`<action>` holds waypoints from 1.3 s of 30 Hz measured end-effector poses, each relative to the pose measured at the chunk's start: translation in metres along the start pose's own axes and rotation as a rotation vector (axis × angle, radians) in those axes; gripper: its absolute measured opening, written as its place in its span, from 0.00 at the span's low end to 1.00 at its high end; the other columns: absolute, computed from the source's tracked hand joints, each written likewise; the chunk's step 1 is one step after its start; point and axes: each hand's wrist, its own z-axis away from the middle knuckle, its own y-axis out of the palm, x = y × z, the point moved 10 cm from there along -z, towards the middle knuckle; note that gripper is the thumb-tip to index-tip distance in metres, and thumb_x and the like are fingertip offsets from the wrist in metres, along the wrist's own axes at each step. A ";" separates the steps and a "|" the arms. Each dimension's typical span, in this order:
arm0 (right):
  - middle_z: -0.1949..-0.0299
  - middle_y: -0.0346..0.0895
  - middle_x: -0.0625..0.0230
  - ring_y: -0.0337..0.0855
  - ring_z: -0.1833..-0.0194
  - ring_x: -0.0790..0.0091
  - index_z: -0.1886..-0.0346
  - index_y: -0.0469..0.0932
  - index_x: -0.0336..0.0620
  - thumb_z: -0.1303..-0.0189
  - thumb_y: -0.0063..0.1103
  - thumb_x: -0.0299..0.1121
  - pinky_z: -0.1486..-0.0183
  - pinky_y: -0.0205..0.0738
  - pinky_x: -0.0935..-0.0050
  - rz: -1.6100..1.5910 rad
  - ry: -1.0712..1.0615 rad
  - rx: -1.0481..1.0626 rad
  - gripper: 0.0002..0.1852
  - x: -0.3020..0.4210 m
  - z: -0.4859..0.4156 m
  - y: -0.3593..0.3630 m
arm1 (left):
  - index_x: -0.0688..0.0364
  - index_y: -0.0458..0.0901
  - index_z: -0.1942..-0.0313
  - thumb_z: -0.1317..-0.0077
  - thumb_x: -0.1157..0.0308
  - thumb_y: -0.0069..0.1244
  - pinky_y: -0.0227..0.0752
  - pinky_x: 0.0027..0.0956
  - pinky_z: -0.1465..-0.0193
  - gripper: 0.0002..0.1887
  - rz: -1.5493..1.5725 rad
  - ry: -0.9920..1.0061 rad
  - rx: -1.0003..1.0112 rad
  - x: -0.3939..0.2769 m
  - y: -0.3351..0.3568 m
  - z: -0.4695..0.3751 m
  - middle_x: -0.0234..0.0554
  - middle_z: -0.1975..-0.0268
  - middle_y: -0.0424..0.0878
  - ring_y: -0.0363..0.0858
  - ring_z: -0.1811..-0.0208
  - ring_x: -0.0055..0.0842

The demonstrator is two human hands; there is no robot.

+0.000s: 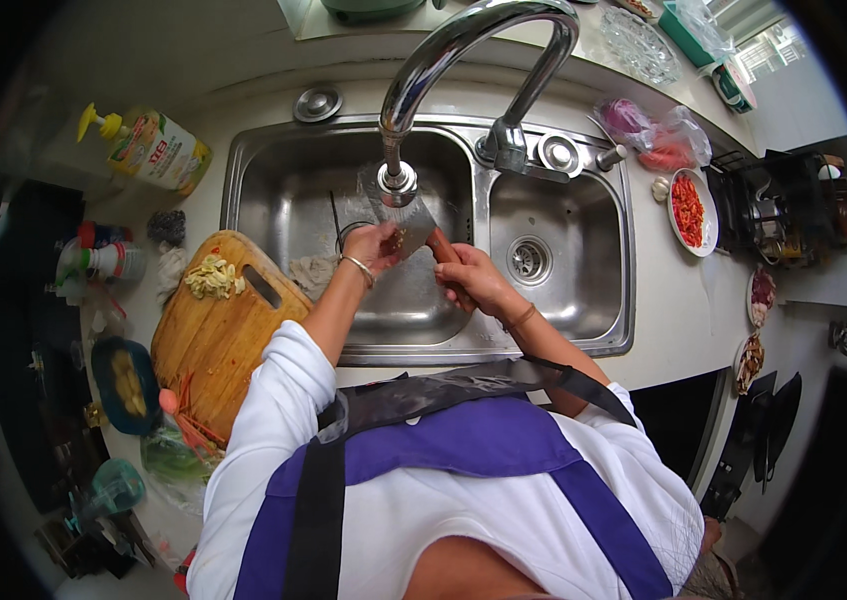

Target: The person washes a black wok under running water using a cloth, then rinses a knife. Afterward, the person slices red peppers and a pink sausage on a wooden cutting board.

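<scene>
My right hand [474, 277] grips the wooden handle of a kitchen cleaver [417, 225], whose wide metal blade is over the left basin [401, 300] of a stainless steel sink. My left hand [374, 247] is at the near side of the blade, fingers partly curled; whether it touches the metal is hard to tell. Small pale bits show around its fingers. Straight above the blade is the spout of a chrome faucet [397, 184], partly covering it. A wet cloth [314, 274] lies in the basin behind my left wrist.
To the left, a wooden cutting board [205, 337] carries sliced garlic [213, 277] and overlaps the sink rim. A yellow-topped pump bottle [160, 150] stands behind it. At right are the small basin [566, 217], a plate of chopped red chillies [687, 210] and garlic cloves [660, 187].
</scene>
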 end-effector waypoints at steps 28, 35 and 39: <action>0.67 0.69 0.60 0.76 0.66 0.53 0.51 0.72 0.49 0.48 0.60 0.31 0.69 0.71 0.56 1.453 -0.716 -0.375 0.19 0.085 0.036 0.026 | 0.62 0.72 0.45 0.36 0.65 0.47 0.55 0.44 0.35 0.20 -1.372 1.023 -0.186 -0.095 0.110 0.062 0.50 0.40 0.72 0.64 0.35 0.45; 0.68 0.70 0.60 0.75 0.65 0.55 0.58 0.74 0.47 0.45 0.58 0.34 0.69 0.70 0.58 1.557 -0.733 -0.217 0.11 0.097 0.021 0.018 | 0.63 0.57 0.33 0.31 0.46 0.35 0.45 0.46 0.31 0.35 -1.552 1.123 0.085 -0.058 0.125 0.084 0.54 0.32 0.60 0.55 0.30 0.43; 0.70 0.70 0.61 0.76 0.68 0.54 0.59 0.76 0.47 0.45 0.58 0.35 0.68 0.70 0.58 1.541 -0.721 -0.111 0.10 0.102 0.014 0.025 | 0.62 0.55 0.32 0.32 0.40 0.29 0.44 0.46 0.31 0.38 -1.541 1.004 0.218 -0.040 0.111 0.080 0.54 0.31 0.57 0.53 0.29 0.41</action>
